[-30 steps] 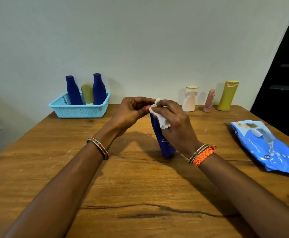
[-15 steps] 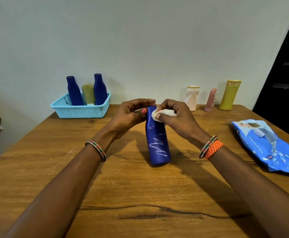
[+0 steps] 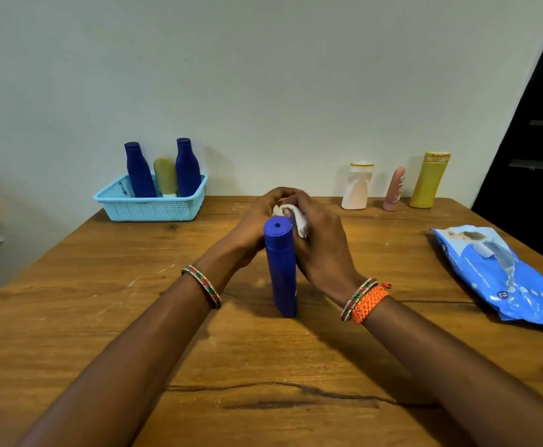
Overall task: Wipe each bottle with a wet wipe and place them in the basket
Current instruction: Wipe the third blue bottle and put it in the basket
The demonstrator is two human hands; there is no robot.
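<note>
A blue bottle [image 3: 281, 272] stands upright on the wooden table [image 3: 102, 301] at the centre, its cap toward me. Just behind its top, my left hand [image 3: 252, 227] and my right hand [image 3: 323, 250] meet, and both pinch a crumpled white wet wipe [image 3: 299, 217]. Whether either hand touches the bottle is hidden. A light blue basket [image 3: 151, 209] at the back left holds two blue bottles [image 3: 139, 172] [image 3: 186, 169] and a yellowish tube [image 3: 166, 175]. Standing at the back right are a white bottle [image 3: 357, 188], a pink bottle [image 3: 394, 190] and a yellow bottle [image 3: 429, 180].
A blue pack of wet wipes [image 3: 505, 279] lies near the table's right edge. A pale wall runs right behind the table's back edge. A dark doorway [image 3: 541, 140] stands at the far right.
The blue bottle has gone from tilted in my left hand's grip to standing upright on the table. Both hands have closed together on the wipe behind its top.
</note>
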